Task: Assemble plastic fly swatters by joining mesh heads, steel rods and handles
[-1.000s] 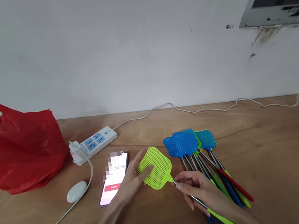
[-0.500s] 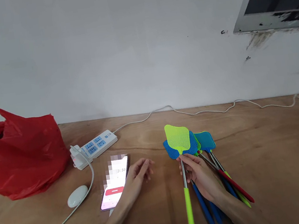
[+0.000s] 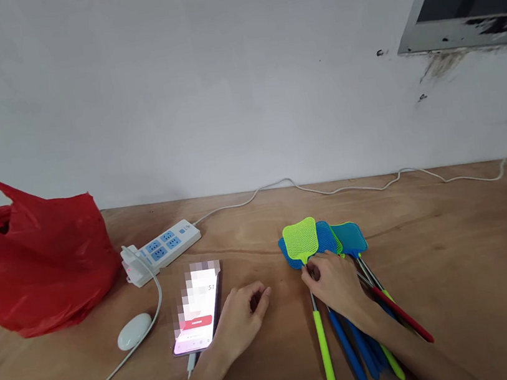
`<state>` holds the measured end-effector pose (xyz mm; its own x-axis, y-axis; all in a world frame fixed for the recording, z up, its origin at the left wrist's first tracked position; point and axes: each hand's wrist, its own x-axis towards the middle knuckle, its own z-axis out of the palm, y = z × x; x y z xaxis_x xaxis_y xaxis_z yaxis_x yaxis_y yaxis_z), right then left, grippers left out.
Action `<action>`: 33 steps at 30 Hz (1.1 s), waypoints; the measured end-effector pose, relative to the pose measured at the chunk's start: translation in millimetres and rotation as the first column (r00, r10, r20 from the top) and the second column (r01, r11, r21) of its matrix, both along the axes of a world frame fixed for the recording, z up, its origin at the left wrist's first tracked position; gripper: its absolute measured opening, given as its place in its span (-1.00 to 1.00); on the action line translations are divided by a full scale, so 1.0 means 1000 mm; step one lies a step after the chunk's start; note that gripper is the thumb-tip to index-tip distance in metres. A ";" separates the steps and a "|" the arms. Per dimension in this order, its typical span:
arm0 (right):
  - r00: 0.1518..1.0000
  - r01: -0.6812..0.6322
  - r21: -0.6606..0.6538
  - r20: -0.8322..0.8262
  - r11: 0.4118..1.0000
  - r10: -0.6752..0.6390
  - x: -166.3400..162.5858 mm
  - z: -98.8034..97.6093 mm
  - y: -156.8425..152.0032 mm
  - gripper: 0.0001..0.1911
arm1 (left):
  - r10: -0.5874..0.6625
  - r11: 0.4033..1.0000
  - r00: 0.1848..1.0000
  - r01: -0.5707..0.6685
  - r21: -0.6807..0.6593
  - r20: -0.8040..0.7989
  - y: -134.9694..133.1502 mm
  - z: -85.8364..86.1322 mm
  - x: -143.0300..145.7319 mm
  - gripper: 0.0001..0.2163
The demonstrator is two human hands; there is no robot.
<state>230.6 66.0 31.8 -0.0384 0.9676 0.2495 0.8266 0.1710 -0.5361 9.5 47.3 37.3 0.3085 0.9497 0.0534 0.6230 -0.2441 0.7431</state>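
On the wooden table lies a pile of fly swatters with mesh heads and metal shafts. Topmost is a yellow-green fly swatter, its handle toward me. My right hand is closed at its neck, thumb and fingertips on the shaft just below the head. Beneath it are a blue fly swatter and a teal-headed fly swatter, with blue, red and yellow-green handles fanned out under my right wrist. My left hand rests beside a lit phone, fingers curled in and nothing in them.
A red plastic bag stands at the left. Near it are a white power strip and a white oval object with a cable across it. Another thin cable runs along the wall.
The yellow-green fly swatter has come down onto the pile, its whole handle now in view. My right hand has turned palm down over its neck. The left hand's fingers have curled in.
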 end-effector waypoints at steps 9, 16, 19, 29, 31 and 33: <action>0.947 -0.026 0.066 0.320 0.998 0.003 -0.002 -0.007 -0.002 -0.81 | -0.030 0.998 0.983 0.040 0.054 -0.179 -0.002 -0.002 -0.001 -0.66; 0.939 -0.053 0.042 0.343 0.998 0.035 0.003 -0.010 0.001 -0.84 | -0.061 0.997 0.963 0.072 0.035 -0.263 -0.003 0.001 0.000 -0.68; 0.938 -0.065 0.035 0.343 0.997 0.049 0.004 -0.010 0.000 -0.84 | -0.070 0.996 0.955 0.083 0.034 -0.287 -0.004 0.002 0.001 -0.68; 0.949 -0.072 0.014 0.308 0.997 0.065 0.008 -0.008 0.001 -0.95 | -0.098 0.993 0.937 0.114 0.027 -0.335 -0.005 -0.001 0.001 -0.70; 0.952 -0.062 0.014 0.302 0.998 0.055 0.010 -0.008 0.005 -0.94 | -0.104 0.993 0.934 0.119 0.025 -0.342 -0.006 -0.002 0.000 -0.70; 0.954 -0.060 0.013 0.294 0.998 0.053 0.012 -0.007 0.007 -0.90 | -0.112 0.992 0.930 0.127 0.020 -0.349 -0.006 -0.003 0.000 -0.70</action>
<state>242.2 73.1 25.0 -0.1677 0.9562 0.2399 0.9356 0.2310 -0.2668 9.6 41.6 34.3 0.4262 0.9038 -0.0387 0.8042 -0.3589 0.4738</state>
